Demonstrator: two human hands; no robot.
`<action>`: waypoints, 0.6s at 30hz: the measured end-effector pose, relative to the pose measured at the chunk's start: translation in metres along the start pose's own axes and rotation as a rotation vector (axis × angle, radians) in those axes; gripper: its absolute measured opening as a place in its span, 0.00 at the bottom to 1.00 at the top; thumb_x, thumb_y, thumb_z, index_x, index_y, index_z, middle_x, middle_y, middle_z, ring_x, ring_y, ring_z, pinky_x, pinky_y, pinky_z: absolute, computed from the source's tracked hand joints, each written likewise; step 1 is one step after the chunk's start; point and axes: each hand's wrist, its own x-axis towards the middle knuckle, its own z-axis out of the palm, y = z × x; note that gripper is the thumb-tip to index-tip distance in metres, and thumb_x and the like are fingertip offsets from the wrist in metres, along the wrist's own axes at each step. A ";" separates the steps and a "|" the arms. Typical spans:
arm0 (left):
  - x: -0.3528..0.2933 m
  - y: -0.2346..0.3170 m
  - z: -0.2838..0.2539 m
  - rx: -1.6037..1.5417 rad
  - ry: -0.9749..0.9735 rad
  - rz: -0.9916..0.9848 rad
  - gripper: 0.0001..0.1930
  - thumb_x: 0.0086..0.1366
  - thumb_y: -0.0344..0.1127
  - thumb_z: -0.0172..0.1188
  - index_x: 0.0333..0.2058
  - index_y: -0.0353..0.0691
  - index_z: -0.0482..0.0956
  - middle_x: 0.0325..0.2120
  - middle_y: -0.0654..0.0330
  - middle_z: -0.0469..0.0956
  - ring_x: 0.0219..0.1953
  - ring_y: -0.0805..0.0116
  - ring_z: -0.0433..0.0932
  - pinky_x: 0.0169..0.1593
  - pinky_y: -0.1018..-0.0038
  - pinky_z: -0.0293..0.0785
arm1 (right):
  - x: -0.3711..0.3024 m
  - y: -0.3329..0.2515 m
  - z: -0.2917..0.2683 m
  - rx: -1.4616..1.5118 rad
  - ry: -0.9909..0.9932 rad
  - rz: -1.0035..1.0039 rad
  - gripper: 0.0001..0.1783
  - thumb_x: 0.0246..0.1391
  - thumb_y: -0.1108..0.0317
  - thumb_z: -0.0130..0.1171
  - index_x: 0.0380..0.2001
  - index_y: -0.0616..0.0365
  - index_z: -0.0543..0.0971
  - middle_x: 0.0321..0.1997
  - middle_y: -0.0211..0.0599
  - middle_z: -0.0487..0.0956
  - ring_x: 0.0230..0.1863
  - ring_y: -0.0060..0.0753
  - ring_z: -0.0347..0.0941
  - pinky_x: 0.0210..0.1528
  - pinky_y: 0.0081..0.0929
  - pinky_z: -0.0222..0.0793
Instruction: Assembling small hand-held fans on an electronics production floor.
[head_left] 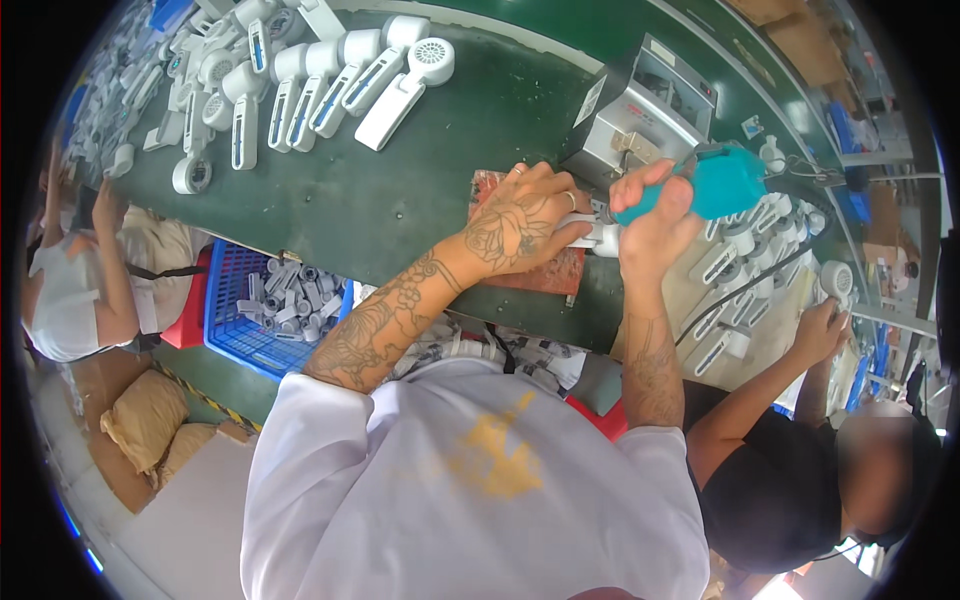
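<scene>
L hand: from my remote feed, left hand [525, 220] pinches a white plastic fan body w/ round head [606, 240], thumb + fingers on it.
R hand: right hand [655, 215] clenched round a chunky teal handheld power tool [728, 183]; nose aims lower left, toward the fan body. Tip contact: can't tell.
Fan body loc: just right of frame ctr, at right edge of a scuffed red rectangular board [545, 277].
Fan body feel: prob. light, stiff, smooth, a bit slippery; shell could scratch or crack if pressed hard.
Best hold: I'd take the handle's sides, steady pinch, fingertips clear of the tool nose.
Tool feel: likely heavier, rigid; I'd want a full-palm wrap as now.
Nearby: boxy grey metal machine [640, 105], upper right; row of white handheld fans [345, 85], upper left; blue plastic basket [240, 330] w/ grey-white parts, lower left.
</scene>
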 end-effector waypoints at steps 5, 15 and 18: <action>0.002 0.003 -0.002 -0.051 -0.001 -0.003 0.11 0.63 0.43 0.63 0.37 0.44 0.82 0.37 0.60 0.75 0.44 0.54 0.73 0.52 0.52 0.69 | -0.001 -0.004 0.004 -0.090 0.007 0.045 0.29 0.67 0.43 0.52 0.35 0.64 0.70 0.21 0.36 0.70 0.21 0.30 0.68 0.27 0.29 0.67; -0.004 -0.001 -0.008 0.047 0.049 0.186 0.14 0.64 0.43 0.64 0.44 0.42 0.82 0.41 0.58 0.79 0.46 0.57 0.75 0.53 0.61 0.69 | 0.058 -0.015 0.003 -0.097 0.156 -0.162 0.21 0.68 0.53 0.54 0.40 0.65 0.74 0.21 0.33 0.73 0.21 0.25 0.72 0.25 0.24 0.68; -0.008 -0.004 -0.006 0.036 0.063 0.184 0.14 0.65 0.42 0.62 0.45 0.41 0.81 0.41 0.57 0.78 0.45 0.56 0.74 0.52 0.61 0.69 | 0.058 -0.002 0.002 -0.129 0.117 -0.189 0.20 0.67 0.54 0.56 0.37 0.64 0.74 0.22 0.33 0.73 0.21 0.26 0.71 0.25 0.25 0.69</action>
